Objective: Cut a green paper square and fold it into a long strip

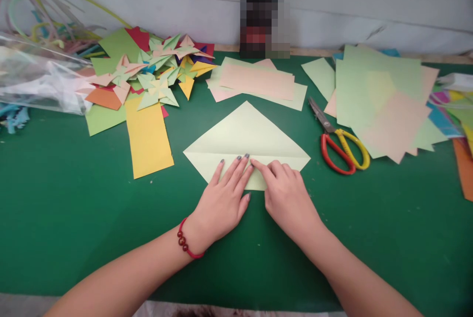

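A pale green sheet of paper (246,132) lies turned like a diamond on the table, with a horizontal crease across it and its lower part ending in a flat edge. My left hand (223,203) rests flat on the lower part, fingers stretched and spread, fingertips at the crease; a red beaded bracelet circles the wrist. Beside it, my right hand (286,189) touches the crease with its extended index fingertip. Its other fingers are curled in, and nothing shows in them. The right thumb is mostly hidden.
Scissors (336,142) with red and yellow handles lie to the right, near stacked paper sheets (369,95). Behind the sheet are paper strips (258,80). Folded paper pieces (158,70), a yellow paper rectangle (150,142) and a clear plastic bag (44,78) occupy the left.
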Demonstrator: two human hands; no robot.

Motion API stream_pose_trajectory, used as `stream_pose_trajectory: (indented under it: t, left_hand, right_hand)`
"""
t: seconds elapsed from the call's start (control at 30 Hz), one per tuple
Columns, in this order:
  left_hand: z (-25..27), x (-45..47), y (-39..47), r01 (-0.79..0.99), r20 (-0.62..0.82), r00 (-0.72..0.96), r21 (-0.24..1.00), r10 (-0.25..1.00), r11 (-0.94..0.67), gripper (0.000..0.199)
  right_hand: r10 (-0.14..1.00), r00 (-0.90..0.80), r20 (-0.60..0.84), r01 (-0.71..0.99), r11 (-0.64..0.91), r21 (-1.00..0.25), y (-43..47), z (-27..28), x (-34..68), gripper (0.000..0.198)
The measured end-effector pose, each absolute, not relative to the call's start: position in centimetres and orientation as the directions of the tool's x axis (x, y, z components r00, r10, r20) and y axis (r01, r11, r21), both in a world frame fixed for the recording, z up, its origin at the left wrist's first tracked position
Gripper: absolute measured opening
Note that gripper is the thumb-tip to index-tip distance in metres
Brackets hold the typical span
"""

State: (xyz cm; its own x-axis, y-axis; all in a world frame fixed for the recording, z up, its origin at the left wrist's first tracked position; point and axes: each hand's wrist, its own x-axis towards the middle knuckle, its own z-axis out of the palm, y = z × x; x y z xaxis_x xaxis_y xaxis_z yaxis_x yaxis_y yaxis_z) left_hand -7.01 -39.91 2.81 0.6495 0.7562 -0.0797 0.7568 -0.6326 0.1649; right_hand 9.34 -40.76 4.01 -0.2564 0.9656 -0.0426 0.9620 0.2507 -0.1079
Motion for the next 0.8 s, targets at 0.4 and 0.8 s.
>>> stream_pose_trajectory:
  t: [0.4, 0.8]
  left_hand:
    - [2.7, -6.9, -40.0, 0.754, -0.073, 0.652, 0.17, 0.755, -0.634, 0.053]
    - [2.7, -7.0, -39.9, 0.752, -0.066, 0.653, 0.174, 0.754, -0.636, 0.053]
  right_hand:
    - [0.978, -0.197, -0.069, 0.98, 0.193, -0.051, -40.7, 4.2, 10.4, 0.065]
    - [0.987, -0.14, 0.073, 0.975, 0.15, -0.162, -40.4, 4.1, 10.0, 0.039]
